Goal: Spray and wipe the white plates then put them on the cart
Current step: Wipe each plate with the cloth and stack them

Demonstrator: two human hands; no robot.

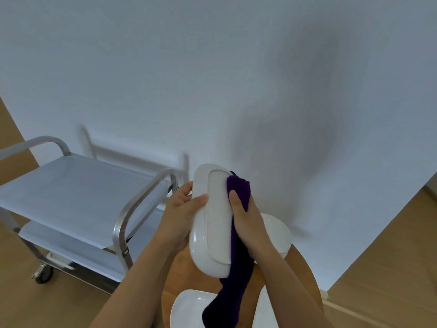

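Above the wooden table [300,268], the left hand [179,209] gripped the upturned white plate [212,223] while the right hand [246,218] clutched the purple cloth [236,268] against its edge.

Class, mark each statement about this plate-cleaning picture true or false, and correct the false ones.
1. The left hand grips the held white plate. True.
2. The right hand holds a yellow sponge. False: it presses a dark purple cloth against the plate.
3. The cart already carries plates on its top shelf. False: no plate lies there.
4. Other white plates lie on the wooden table below the hands. True.
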